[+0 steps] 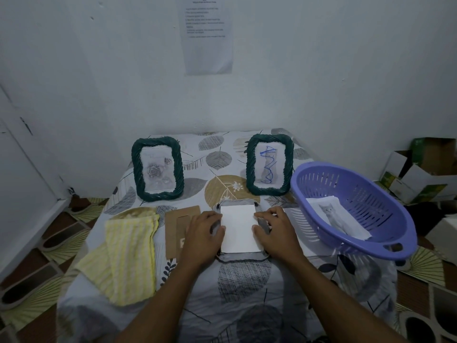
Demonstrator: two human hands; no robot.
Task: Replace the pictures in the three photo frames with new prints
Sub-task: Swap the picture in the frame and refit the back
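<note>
third frame (pixel 242 257) lies face down mid-counter (pixel 247 283); white print (pixel 238 229) sits on its back opening, blank side up; left hand (pixel 202 235) and right hand (pixel 275 231) flank it, each clamped on a side rail of the frame with fingers curled, thumbs at the print's edges; backing board (pixel 181 219) lies just left, partly under the left hand; left upright frame (pixel 157 168) and right upright frame (pixel 270 165) stand behind; cat print (pixel 336 219) waits in the purple basket (pixel 371 194); risks, my read: uneven push skews or creases the print; board closed over a shifted print traps a corner; image side is hidden, so upside-down can't be ruled out
</note>
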